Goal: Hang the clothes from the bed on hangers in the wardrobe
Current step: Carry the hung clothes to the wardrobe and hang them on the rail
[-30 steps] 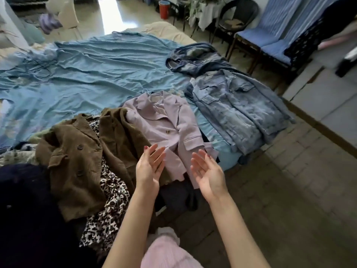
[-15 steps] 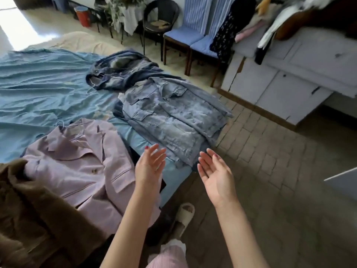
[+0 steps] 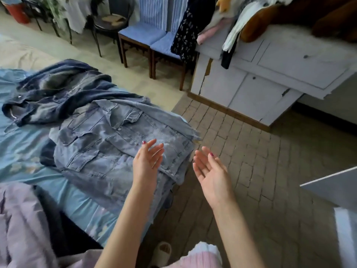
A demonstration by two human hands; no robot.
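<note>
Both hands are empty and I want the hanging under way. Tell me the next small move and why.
Probably lower both hands onto the light denim jacket and grip it near the collar. The left hand hovers open over its hem and the right hand is open just off the bed edge; neither holds anything, and this jacket lies nearest, flat and on top.

head view looks down, close over bed edge (image 3: 123, 215).

Pale blue denim jacket (image 3: 119, 144); light blue bedsheet (image 3: 21, 151); lilac jacket (image 3: 19, 225); blue-striped chairs (image 3: 143, 33).
</note>
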